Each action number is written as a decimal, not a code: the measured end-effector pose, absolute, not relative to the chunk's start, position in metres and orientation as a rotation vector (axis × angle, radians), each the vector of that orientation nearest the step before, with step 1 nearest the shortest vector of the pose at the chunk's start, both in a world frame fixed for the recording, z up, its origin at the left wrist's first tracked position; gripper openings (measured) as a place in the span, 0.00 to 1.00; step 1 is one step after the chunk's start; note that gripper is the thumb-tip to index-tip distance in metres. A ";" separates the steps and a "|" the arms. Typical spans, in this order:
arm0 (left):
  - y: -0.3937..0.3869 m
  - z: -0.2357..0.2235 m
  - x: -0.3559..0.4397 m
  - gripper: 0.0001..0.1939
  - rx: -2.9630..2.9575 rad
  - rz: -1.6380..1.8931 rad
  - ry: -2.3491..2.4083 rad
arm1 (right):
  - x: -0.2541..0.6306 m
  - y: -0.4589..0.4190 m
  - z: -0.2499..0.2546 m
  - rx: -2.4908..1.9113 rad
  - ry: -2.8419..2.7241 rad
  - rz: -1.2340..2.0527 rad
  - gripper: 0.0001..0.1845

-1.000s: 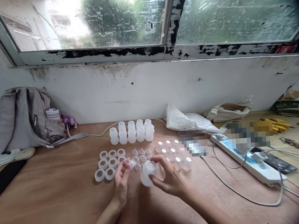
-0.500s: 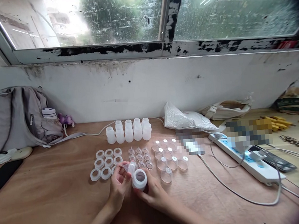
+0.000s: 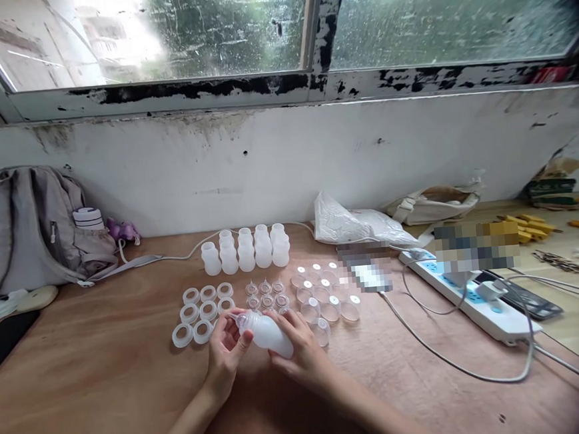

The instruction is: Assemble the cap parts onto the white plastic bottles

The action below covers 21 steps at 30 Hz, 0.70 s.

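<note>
A frosted white baby bottle (image 3: pixel 273 335) lies tilted between my hands, its neck toward the left. My right hand (image 3: pixel 304 346) is wrapped round the bottle's body. With its fingers closed, my left hand (image 3: pixel 224 352) holds a clear bottle nipple (image 3: pixel 242 320) against the bottle's mouth; whether it is fastened there I cannot tell. Just behind my hands stand several clear nipples (image 3: pixel 267 301) in rows, partly hidden by my fingers. White collar rings (image 3: pixel 189 312) lie in rows to the left. Clear domed caps (image 3: pixel 329 309) stand to the right of my right hand.
Several frosted bottles (image 3: pixel 245 254) stand in rows near the wall. To the right are a plastic bag (image 3: pixel 343 223), a phone-like blurred object, a power strip (image 3: pixel 476 299) and loose cables (image 3: pixel 433 355). A grey backpack (image 3: pixel 29 224) and a black flat object (image 3: pixel 6 339) are at the left.
The bottle has tipped from its mouth facing me to lying with its neck leftward. The nipple in my left hand has come from beside the bottle to its mouth.
</note>
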<state>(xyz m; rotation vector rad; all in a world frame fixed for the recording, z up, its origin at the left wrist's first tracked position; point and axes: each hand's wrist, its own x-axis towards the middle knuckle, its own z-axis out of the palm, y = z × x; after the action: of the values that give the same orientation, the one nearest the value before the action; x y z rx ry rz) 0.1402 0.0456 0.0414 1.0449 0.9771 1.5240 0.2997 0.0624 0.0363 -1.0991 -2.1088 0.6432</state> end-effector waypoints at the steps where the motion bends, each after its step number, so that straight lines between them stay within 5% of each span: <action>1: 0.045 0.042 0.141 0.18 1.057 1.520 0.975 | 0.300 0.063 0.036 -1.107 -2.115 0.624 0.34; 9: 0.047 0.049 0.141 0.18 0.988 1.553 1.011 | 0.304 0.064 0.038 -1.076 -1.980 0.694 0.31; 14: 0.052 0.043 0.136 0.17 0.894 1.471 0.908 | 0.299 0.058 0.052 -1.094 -1.554 1.377 0.17; 18: 0.054 0.042 0.137 0.17 0.817 1.425 0.845 | 0.297 0.060 0.051 -0.950 -1.010 2.043 0.21; 21: 0.054 0.043 0.137 0.17 0.773 1.440 0.838 | 0.298 0.061 0.049 -0.799 -0.843 2.202 0.20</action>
<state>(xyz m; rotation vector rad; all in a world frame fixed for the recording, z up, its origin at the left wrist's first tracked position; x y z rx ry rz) 0.1370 0.0541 0.0432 0.7730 0.8377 1.4405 0.2983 0.0606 0.0486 -0.7992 -0.8426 2.2022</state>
